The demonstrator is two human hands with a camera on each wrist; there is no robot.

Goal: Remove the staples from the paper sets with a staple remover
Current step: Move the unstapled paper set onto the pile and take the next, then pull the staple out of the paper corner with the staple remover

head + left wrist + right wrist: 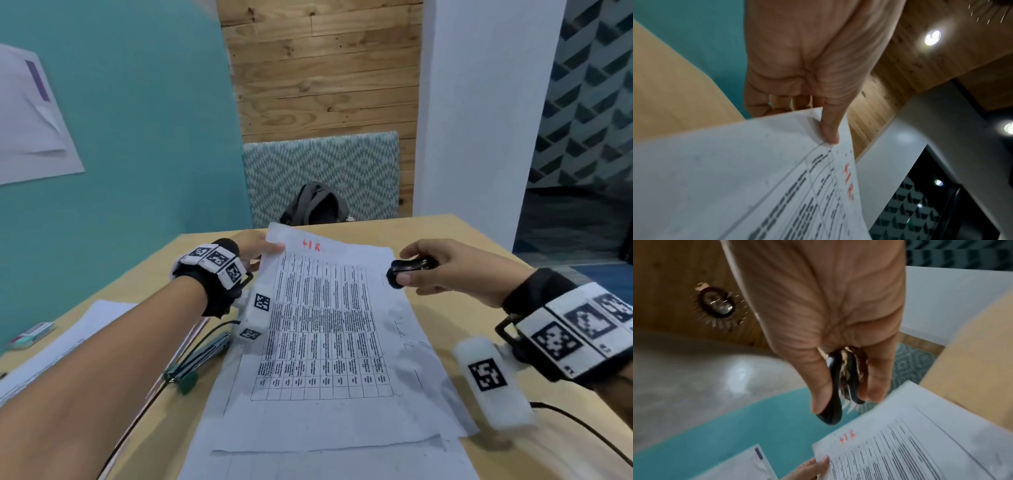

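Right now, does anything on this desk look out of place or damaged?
Nothing looks damaged. The paper set lies askew across the table, its far left corner lifted by the left hand. The right hand holds the staple remover clear of it.

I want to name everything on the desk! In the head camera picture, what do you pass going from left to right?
Small eraser-like block → side paper stack → green-tipped tool → left hand pinching the table-printed paper set → black staple remover → right hand.
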